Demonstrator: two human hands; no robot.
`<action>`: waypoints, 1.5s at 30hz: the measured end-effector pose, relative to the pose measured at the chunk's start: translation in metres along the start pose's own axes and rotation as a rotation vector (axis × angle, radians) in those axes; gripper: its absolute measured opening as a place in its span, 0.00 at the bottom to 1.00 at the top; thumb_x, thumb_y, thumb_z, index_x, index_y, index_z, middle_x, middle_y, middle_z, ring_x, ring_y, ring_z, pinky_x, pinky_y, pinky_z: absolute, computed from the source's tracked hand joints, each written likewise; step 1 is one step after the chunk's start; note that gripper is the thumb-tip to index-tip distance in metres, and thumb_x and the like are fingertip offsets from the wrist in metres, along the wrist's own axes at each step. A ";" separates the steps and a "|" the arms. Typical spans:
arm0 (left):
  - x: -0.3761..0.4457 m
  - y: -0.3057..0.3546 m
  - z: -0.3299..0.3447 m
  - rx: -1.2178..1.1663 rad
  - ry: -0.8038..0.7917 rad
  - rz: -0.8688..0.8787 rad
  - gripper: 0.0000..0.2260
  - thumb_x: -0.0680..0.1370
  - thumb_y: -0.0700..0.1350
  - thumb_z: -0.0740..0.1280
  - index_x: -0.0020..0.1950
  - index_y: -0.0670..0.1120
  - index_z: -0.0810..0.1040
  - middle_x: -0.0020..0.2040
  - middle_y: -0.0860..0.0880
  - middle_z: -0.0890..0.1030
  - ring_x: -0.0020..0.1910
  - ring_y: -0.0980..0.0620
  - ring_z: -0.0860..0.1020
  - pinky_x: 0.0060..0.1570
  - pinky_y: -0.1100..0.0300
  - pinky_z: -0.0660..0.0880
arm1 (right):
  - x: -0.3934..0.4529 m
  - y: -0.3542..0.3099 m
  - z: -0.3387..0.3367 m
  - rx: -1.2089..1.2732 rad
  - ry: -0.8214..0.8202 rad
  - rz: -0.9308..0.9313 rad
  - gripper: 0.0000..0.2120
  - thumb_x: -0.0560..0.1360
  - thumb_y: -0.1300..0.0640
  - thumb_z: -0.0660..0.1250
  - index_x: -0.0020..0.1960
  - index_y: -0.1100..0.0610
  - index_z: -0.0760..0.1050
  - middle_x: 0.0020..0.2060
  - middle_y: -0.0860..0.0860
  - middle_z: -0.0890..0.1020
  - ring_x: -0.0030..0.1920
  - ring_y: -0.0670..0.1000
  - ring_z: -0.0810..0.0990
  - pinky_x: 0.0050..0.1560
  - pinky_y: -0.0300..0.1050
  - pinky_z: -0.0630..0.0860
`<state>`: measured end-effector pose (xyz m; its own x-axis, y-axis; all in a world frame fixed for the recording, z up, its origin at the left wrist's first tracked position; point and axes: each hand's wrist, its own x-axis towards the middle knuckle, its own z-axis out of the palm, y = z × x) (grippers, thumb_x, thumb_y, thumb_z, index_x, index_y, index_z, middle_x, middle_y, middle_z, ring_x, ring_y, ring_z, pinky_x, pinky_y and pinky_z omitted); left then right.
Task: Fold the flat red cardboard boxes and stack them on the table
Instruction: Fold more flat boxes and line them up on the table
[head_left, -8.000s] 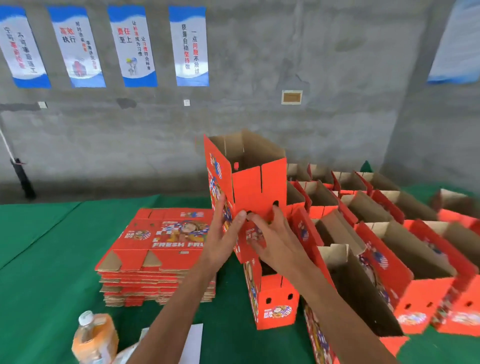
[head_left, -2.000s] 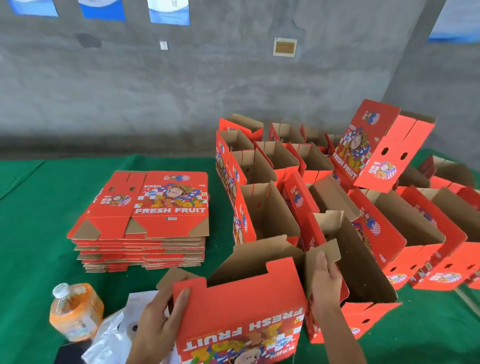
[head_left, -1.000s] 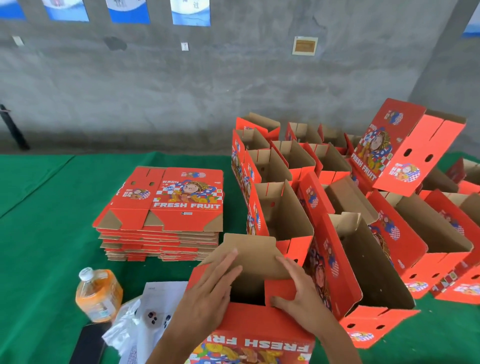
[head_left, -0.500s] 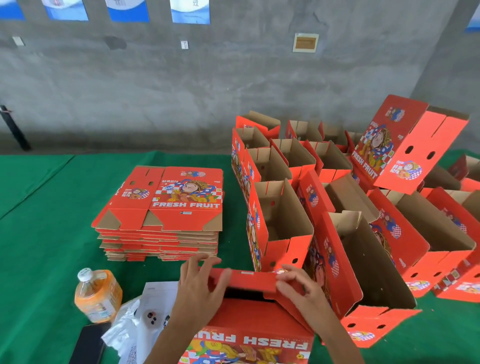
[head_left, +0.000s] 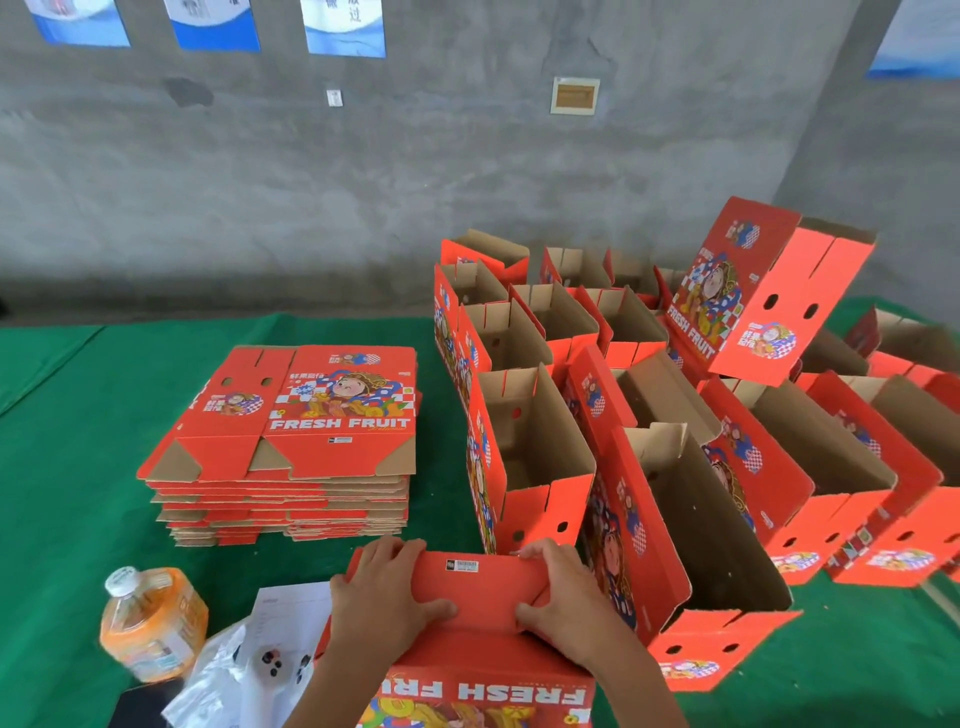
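Observation:
A red "FRESH FRUIT" box (head_left: 483, 660) stands at the near table edge with its printed side toward me. My left hand (head_left: 384, 592) and my right hand (head_left: 566, 597) press flat on its folded red end flaps, thumbs pointing inward. A stack of flat red boxes (head_left: 291, 441) lies on the green table (head_left: 78, 467) to the left. Several folded open boxes (head_left: 535, 452) stand in rows to the right, and one folded box (head_left: 763, 296) lies tilted on top of them at the back.
An orange drink bottle (head_left: 153, 623) stands near the front left. White paper and a plastic bag (head_left: 260, 654) lie beside it, with a dark phone (head_left: 137, 704) at the edge. A grey concrete wall (head_left: 363, 182) rises behind the table.
The box's brown inner flaps have been folded down and the red flaps closed over them. Both hands moved from lifting the flaps to pressing them flat.

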<state>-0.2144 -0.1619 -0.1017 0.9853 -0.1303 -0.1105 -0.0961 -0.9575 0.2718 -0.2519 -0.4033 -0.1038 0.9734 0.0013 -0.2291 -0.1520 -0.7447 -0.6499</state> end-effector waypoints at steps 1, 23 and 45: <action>0.000 0.000 0.000 0.009 -0.007 -0.007 0.40 0.71 0.75 0.67 0.79 0.62 0.62 0.73 0.60 0.65 0.76 0.56 0.61 0.69 0.46 0.67 | 0.000 -0.001 0.000 -0.001 0.001 0.003 0.26 0.70 0.48 0.72 0.62 0.34 0.64 0.60 0.38 0.67 0.62 0.44 0.69 0.61 0.48 0.74; 0.007 -0.083 -0.023 -0.280 0.078 -0.192 0.27 0.79 0.71 0.59 0.69 0.54 0.76 0.67 0.49 0.78 0.67 0.44 0.74 0.69 0.45 0.72 | -0.004 -0.033 0.009 0.079 -0.092 0.321 0.31 0.84 0.34 0.41 0.53 0.52 0.76 0.45 0.55 0.85 0.44 0.54 0.86 0.52 0.52 0.84; -0.072 -0.182 -0.016 -0.831 0.371 -0.447 0.19 0.75 0.69 0.64 0.52 0.56 0.81 0.48 0.57 0.84 0.48 0.59 0.81 0.46 0.55 0.73 | 0.001 -0.145 0.016 -0.007 -0.368 0.350 0.40 0.76 0.25 0.52 0.61 0.62 0.69 0.41 0.60 0.86 0.31 0.55 0.87 0.26 0.41 0.79</action>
<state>-0.2652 0.0259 -0.1276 0.9020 0.4201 -0.0995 0.2819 -0.3984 0.8728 -0.2319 -0.2849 -0.0213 0.7395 -0.0149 -0.6730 -0.4559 -0.7467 -0.4844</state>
